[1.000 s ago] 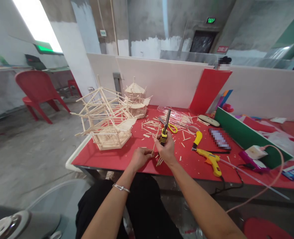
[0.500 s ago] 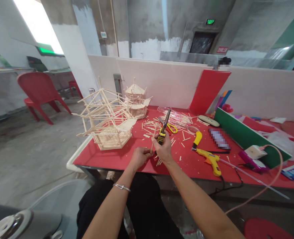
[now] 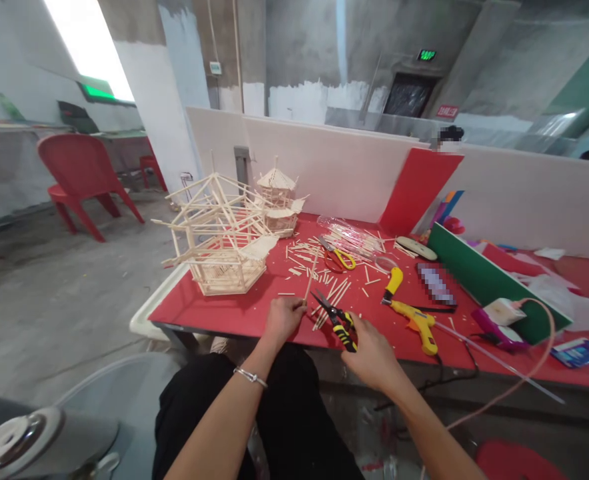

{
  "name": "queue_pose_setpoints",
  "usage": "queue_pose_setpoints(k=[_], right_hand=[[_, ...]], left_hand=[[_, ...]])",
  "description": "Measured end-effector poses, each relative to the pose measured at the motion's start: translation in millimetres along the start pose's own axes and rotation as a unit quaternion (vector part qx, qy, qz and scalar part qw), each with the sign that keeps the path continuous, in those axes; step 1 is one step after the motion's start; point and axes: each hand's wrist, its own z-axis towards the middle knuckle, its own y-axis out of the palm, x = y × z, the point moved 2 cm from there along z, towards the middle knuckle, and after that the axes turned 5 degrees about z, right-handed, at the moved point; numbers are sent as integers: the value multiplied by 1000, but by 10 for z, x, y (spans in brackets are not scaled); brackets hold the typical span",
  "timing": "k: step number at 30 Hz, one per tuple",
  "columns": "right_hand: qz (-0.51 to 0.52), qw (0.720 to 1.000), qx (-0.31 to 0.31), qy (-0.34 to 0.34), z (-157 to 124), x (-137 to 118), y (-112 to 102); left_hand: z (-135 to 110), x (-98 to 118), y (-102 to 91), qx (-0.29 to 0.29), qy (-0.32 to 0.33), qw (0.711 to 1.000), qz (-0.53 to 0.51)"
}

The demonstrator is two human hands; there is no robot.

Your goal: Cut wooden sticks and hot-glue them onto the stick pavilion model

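Note:
My left hand (image 3: 284,319) pinches the near end of a thin wooden stick (image 3: 312,273), which points away from me over the table. In my right hand (image 3: 372,350) is a pair of pliers (image 3: 344,328) with black-and-yellow handles. Their jaws are spread and point left, just right of my left fingertips. Loose cut sticks (image 3: 335,297) lie beyond and beside the pliers. To the left stands an open stick-built pavilion frame (image 3: 224,257), with a smaller finished-looking pavilion model (image 3: 277,200) behind it.
Yellow-handled scissors (image 3: 343,259) lie among stick scraps. Rightward are a yellow glue gun (image 3: 417,323), a phone (image 3: 437,283), a green board (image 3: 494,283) and a pink cable (image 3: 539,373). A white partition (image 3: 344,167) borders the back of the red table (image 3: 254,327).
My right hand has moved right and toward me, and the pliers have swung from pointing away to pointing left, jaws spread. My left hand still pinches the stick.

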Motion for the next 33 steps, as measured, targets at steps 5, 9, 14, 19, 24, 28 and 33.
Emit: queue_pose_setpoints(k=[5,9,14,19,24,28,33], right_hand=[[-43,998,-34,31,16,-276,113],[-46,997,-40,40,48,-424,114],[-46,996,-60,48,71,-450,52],[-47,995,-71,49,134,-484,54],[-51,995,-73,53,143,-453,132],[-54,995,-64,56,140,-395,158],[-25,998,-35,51,87,-436,149]], left_hand=[[-62,46,42,23,-35,997,62],[-76,44,58,28,-42,994,95],[-74,32,66,27,-35,993,109],[-71,17,81,32,-25,994,105],[-70,-1,100,27,-21,995,89],[-71,-15,99,29,-12,998,56],[-89,32,17,72,19,997,-3]])
